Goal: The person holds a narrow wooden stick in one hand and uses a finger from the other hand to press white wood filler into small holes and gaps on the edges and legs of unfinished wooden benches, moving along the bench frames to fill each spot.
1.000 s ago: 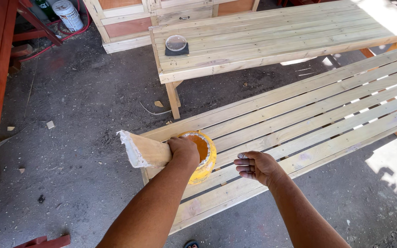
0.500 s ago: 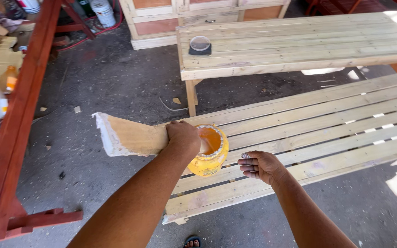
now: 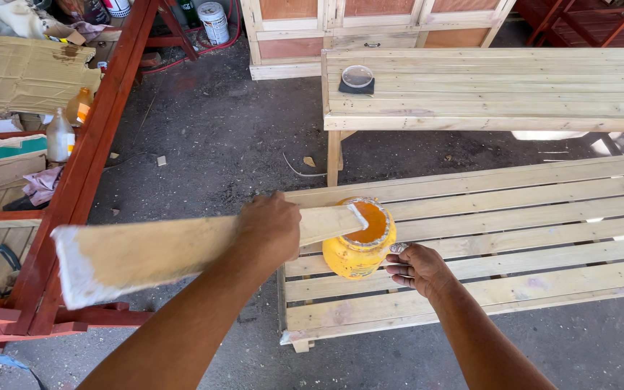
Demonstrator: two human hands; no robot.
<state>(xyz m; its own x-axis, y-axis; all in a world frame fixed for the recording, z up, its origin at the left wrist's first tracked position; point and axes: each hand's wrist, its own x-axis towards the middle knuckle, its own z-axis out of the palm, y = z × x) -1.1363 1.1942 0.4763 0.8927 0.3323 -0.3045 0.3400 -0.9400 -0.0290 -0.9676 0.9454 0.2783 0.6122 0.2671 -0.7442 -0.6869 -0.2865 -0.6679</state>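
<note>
The left hand (image 3: pixel 272 230) grips a flat pale wooden board (image 3: pixel 182 249) over the open yellow can (image 3: pixel 361 240); the right hand (image 3: pixel 417 269), fingers curled and holding nothing, rests beside it on the slatted pale wood surface (image 3: pixel 514 238) over grey concrete floor (image 3: pixel 218 137).

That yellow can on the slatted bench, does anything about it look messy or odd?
Yes. The yellow metal can has whitish crust smeared around its open rim. The left hand holds a flat wooden board, its tip over the can's mouth, whitish at both ends. The right hand steadies the can.
</note>
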